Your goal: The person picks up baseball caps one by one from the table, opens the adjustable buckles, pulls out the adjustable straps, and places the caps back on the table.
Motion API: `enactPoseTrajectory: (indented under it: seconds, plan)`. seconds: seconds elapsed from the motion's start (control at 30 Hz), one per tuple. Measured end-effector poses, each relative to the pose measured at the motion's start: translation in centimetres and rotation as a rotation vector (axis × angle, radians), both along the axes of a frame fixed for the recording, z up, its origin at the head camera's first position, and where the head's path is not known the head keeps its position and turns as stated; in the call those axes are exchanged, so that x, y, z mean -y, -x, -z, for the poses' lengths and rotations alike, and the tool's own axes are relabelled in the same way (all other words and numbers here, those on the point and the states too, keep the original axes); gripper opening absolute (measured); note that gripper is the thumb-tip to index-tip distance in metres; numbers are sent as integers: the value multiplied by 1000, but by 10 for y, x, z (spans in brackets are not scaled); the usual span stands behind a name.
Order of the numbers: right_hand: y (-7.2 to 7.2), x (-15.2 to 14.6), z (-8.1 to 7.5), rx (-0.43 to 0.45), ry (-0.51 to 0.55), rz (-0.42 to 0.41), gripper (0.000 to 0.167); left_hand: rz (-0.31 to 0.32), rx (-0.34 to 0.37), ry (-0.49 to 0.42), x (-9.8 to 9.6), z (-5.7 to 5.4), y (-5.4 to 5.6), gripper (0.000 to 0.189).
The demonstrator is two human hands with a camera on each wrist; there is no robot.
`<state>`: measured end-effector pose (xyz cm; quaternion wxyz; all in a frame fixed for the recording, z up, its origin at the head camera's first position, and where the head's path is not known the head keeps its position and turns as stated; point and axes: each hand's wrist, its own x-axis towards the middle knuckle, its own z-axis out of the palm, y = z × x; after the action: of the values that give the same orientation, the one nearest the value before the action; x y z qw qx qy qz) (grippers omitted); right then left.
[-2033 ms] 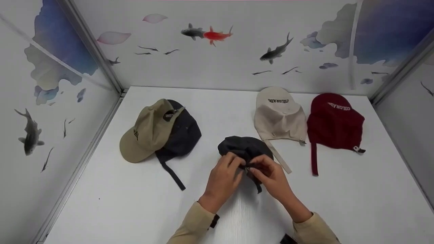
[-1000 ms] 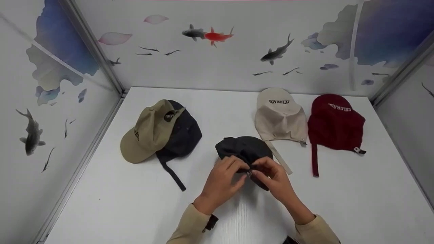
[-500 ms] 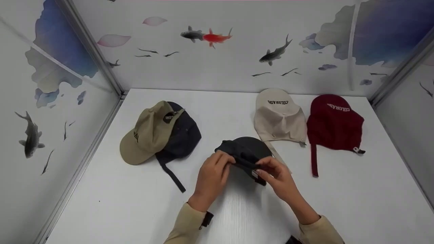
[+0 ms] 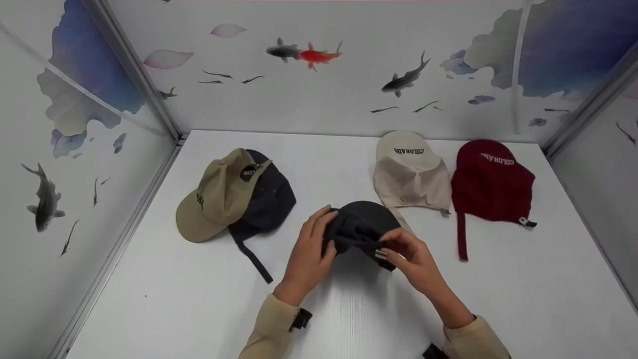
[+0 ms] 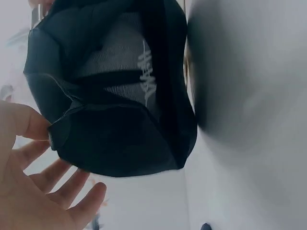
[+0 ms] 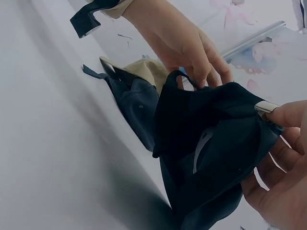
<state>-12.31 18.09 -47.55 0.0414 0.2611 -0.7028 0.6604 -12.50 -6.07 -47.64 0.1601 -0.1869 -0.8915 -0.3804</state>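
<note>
Both my hands hold a black baseball cap (image 4: 361, 227) just over the middle of the table, its opening turned toward me. My left hand (image 4: 309, 257) grips the left edge, thumb near the rim and fingers along the outside; in the left wrist view the thumb touches a corner of the cap (image 5: 115, 139) and the inside shows a tag with pale lettering. With thumb and fingertips, my right hand (image 4: 416, 259) pinches the back right edge by a metal strap buckle (image 4: 381, 254). In the right wrist view that buckle (image 6: 265, 107) sits beside the thumb.
At left, a khaki cap (image 4: 214, 199) lies partly over a navy cap (image 4: 274, 199), whose strap trails toward me. A cream cap (image 4: 411, 174) and a dark red cap (image 4: 493, 184) lie side by side at back right, straps hanging forward. Printed wall panels (image 4: 359, 99) border the white table.
My left hand has moved from the strap at the cap's middle to its left edge, spreading the opening. The right hand has shifted slightly right, still at the buckle. The other caps stay put.
</note>
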Motion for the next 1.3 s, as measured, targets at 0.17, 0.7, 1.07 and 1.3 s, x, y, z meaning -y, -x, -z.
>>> enactPoseTrajectory:
  seconds: [0.17,0.7,1.07,1.3]
  plan:
    - [1,1,-2,-5,-27,3,13,35,69,-23,-6,0,2,56]
    - [27,24,-31,-49,-323,136,28,-107,-27,-49,-12,-9,6,17]
    - [50,40,-48,-55,-652,62,13,-115,-48,-23,-4,-7,3,22]
    - [65,54,-51,-142,-673,102,12,44,6,-150,15,-9,-5,27]
